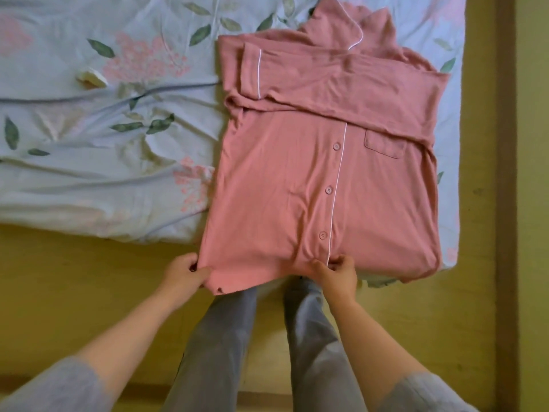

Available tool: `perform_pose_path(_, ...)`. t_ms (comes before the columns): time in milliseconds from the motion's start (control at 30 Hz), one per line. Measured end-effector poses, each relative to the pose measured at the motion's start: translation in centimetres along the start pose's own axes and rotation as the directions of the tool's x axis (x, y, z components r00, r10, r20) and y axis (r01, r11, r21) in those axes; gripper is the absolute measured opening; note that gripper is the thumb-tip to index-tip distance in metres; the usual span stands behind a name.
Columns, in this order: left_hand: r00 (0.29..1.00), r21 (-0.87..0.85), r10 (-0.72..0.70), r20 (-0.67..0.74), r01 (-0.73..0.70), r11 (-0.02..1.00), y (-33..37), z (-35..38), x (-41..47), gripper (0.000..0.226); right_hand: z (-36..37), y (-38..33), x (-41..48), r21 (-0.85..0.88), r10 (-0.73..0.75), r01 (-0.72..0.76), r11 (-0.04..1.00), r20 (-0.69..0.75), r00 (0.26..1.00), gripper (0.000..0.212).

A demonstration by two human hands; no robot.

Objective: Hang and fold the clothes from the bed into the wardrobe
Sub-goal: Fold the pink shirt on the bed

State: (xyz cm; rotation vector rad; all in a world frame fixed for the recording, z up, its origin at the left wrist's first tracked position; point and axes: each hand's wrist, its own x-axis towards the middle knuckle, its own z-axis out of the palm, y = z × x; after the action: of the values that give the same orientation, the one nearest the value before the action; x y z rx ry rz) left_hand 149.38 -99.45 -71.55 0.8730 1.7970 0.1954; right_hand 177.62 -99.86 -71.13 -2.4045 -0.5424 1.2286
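Head view: your left hand (185, 270) pinches the hem corner of the pink pyjama shirt (297, 179), and your right hand (337, 272) pinches the hem at the button line. The shirt lies flat on the bed (89, 129) just beyond both hands

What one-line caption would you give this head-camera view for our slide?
Left hand and right hand pinch the hem of a pink shirt lying on the floral bedsheet.
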Motion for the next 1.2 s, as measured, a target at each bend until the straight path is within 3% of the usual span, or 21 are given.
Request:
perform_pose_path(67,0.999,0.039,-0.014,-0.036,0.016,0.999,-0.2,-0.4,0.3,0.006,-0.9,0.5,0.5,-0.096,-0.047,0.048,0.994,0.012,0.999,0.016)
perform_pose_path(200,0.997,0.064,-0.058,-0.059,0.062,0.996,-0.6,-1.2,1.0,0.01,-1.5,1.2,1.0,-0.232,-0.115,0.119,0.965,0.03,0.993,0.031)
perform_pose_path(333,0.999,0.277,-0.029,-0.024,0.035,0.96,-0.2,0.0,0.9,0.007,-1.3,1.3,1.0,-0.332,-0.028,0.04,0.942,0.04,0.999,0.01)
perform_pose_path(433,0.995,0.436,-0.071,-0.063,0.092,0.895,0.4,0.4,0.3,0.016,-1.6,1.3,0.4,-0.393,0.052,-0.002,0.919,0.115,0.992,0.014)
perform_pose_path(567,0.986,0.492,-0.073,-0.151,0.139,0.859,2.2,0.7,-0.9,0.019,-1.7,-0.4,-0.6,-0.363,-0.11,0.119,0.924,0.046,0.993,0.02)
perform_pose_path(667,0.983,0.374,0.128,-0.128,-0.072,0.925,4.2,2.1,-1.3,0.022,-1.3,-2.4,-0.4,-0.316,-0.216,0.185,0.931,-0.067,0.974,0.03)
perform_pose_path(800,0.93,0.244,0.368,0.004,-0.358,0.901,8.7,4.5,-0.4,0.016,-1.1,-4.0,1.6,-0.199,-0.159,0.159,0.967,0.014,0.987,0.026)
perform_pose_path(933,0.88,0.163,0.474,0.039,-0.473,0.866,13.7,7.2,2.4,0.01,-2.7,-4.1,3.2,-0.349,-0.236,0.269,0.898,0.134,0.963,0.033)
perform_pose_path(1067,0.815,0.175,0.576,0.07,-0.578,0.797,19.2,9.3,7.8,0.007,-3.6,-7.7,7.8,-0.307,-0.463,0.476,0.824,0.121,0.878,0.03)
perform_pose_path(1200,0.845,0.172,0.535,0.014,-0.529,0.831,23.2,9.4,11.6,0.012,-4.2,-13.3,12.6,-0.269,-0.54,0.536,0.801,0.064,0.839,0.011)
